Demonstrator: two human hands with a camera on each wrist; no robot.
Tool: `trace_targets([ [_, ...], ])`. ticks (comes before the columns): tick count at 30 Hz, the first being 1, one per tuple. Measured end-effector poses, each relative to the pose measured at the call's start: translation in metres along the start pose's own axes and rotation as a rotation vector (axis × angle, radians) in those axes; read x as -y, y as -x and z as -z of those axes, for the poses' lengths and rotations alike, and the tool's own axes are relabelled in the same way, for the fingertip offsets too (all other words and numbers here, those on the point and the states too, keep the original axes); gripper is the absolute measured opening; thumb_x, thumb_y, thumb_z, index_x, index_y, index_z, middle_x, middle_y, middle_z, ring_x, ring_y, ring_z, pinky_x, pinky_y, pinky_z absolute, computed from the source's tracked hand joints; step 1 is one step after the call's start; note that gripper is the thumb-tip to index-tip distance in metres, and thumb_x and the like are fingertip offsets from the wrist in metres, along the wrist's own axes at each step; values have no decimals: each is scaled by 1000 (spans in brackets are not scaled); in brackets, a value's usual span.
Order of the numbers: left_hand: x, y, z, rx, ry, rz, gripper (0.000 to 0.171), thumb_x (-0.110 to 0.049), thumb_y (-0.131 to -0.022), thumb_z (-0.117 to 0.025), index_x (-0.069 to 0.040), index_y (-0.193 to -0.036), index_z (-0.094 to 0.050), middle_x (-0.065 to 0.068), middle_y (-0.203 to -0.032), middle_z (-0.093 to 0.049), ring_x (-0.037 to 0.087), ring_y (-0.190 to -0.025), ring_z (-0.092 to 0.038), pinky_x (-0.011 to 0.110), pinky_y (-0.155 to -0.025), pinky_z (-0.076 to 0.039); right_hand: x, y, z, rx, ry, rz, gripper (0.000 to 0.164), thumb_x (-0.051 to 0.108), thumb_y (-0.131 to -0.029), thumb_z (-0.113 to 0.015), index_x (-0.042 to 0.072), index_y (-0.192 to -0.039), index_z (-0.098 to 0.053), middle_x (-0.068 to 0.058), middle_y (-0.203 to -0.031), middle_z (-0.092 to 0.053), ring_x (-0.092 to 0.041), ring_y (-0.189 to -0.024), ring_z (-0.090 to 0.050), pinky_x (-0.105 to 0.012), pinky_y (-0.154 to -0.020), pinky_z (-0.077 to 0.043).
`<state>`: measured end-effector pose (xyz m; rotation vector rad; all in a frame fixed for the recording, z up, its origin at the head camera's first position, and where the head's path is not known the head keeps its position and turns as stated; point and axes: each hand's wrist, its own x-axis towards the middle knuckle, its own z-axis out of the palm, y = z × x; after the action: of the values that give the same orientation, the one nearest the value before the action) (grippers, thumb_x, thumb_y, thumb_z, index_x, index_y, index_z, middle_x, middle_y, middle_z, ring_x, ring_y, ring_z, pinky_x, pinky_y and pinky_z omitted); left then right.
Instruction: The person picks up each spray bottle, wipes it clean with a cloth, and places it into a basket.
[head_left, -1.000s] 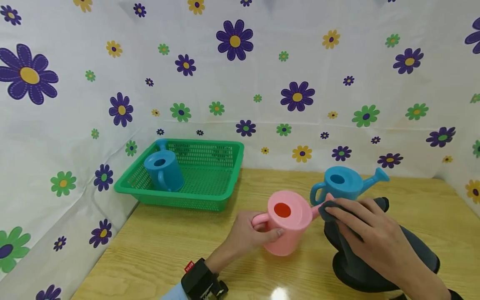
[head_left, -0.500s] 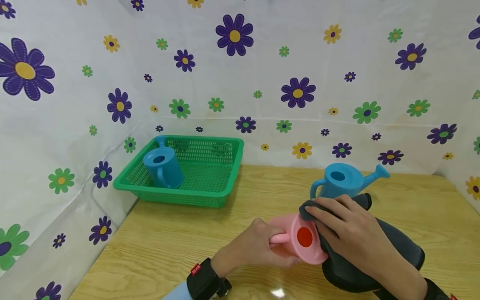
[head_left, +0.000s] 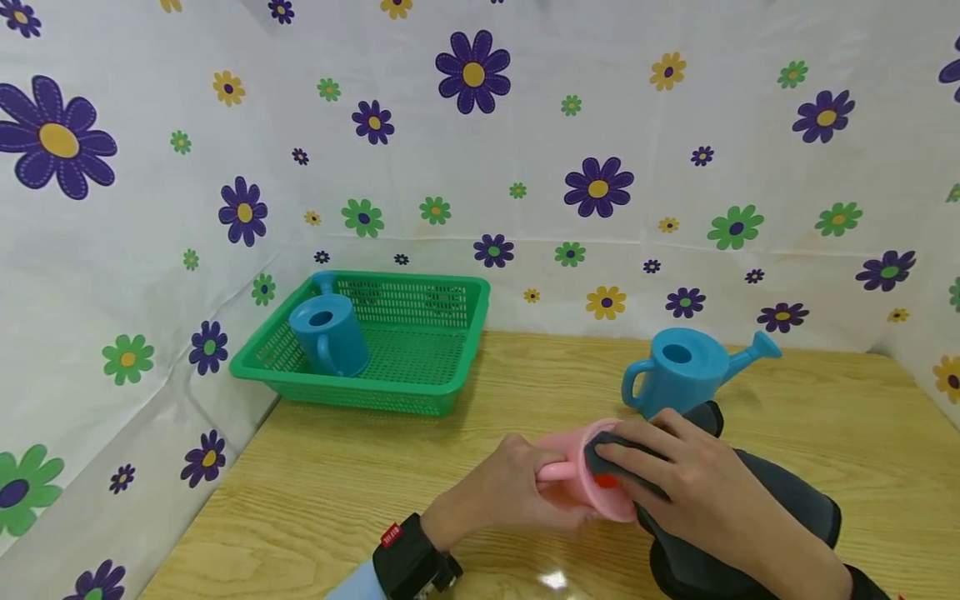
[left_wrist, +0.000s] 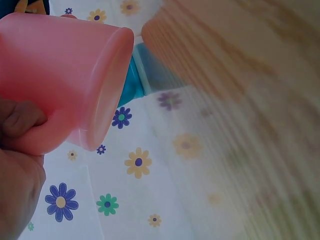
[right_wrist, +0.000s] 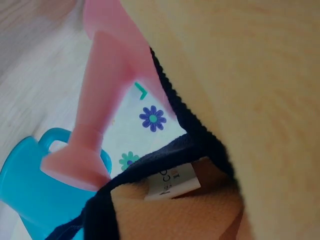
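Observation:
My left hand (head_left: 513, 492) grips the handle of a pink watering can (head_left: 564, 442), which is tilted so its top faces me and to the right. In the left wrist view the can's pink body (left_wrist: 55, 60) and curled fingers on its handle show. A dark grey cloth (head_left: 787, 492) with black edging is bunched under my right hand (head_left: 697, 487), whose fingers press it onto the can's top, partly hiding the red opening. The right wrist view shows the pink spout (right_wrist: 97, 95) beside the cloth's edging and its white label (right_wrist: 172, 181).
Behind the right hand a blue watering can (head_left: 686, 375) stands upright on the wooden table (head_left: 360, 492). At the back left sits a green basket (head_left: 352, 393) holding another blue watering can (head_left: 330, 337). A flower-patterned sheet (head_left: 420, 167) hangs behind and at the sides.
The pink can has gone from upright to tilted, its top turned toward the right hand. The right hand has moved the cloth left, from the spout onto the can's top.

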<state>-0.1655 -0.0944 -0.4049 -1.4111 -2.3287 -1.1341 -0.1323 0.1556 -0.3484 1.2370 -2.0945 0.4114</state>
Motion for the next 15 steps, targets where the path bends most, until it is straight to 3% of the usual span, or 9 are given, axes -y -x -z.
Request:
trace_targets([
  [2,3,1,2,4,59,42,43,-23,-80,-86,-13,-118,-69,-5,-80,-74,-14,-67,-59,7,-60,-50,2,1,-1,1,-30,27,48,47,-107,-39,18,-116,-76,2,-113,-75,-12,-87,-55,-19,-72,-51],
  [7,8,0,6,-24,112,110,46,-19,-78,-84,-11,-120,-69,-3,-87,-77,-12,-72,-62,11,-65,-54,6,6,0,51,-41,64,45,47,-106,-41,20,-119,-75,4,-113,-75,-13,-92,-62,-26,-79,-58],
  [10,9,-1,9,-46,88,121,45,-20,-77,-85,-10,-119,-71,-3,-85,-77,-11,-71,-61,12,-64,-53,8,8,2,78,-29,68,46,48,-106,-39,22,-121,-74,7,-114,-75,-13,-95,-65,-30,-81,-60],
  [15,13,-2,14,-87,61,107,42,-21,-76,-87,-10,-113,-73,-2,-84,-78,-11,-69,-61,10,-61,-51,9,9,4,67,-28,77,46,46,-108,-37,22,-121,-74,8,-112,-76,-12,-97,-65,-25,-86,-58],
])
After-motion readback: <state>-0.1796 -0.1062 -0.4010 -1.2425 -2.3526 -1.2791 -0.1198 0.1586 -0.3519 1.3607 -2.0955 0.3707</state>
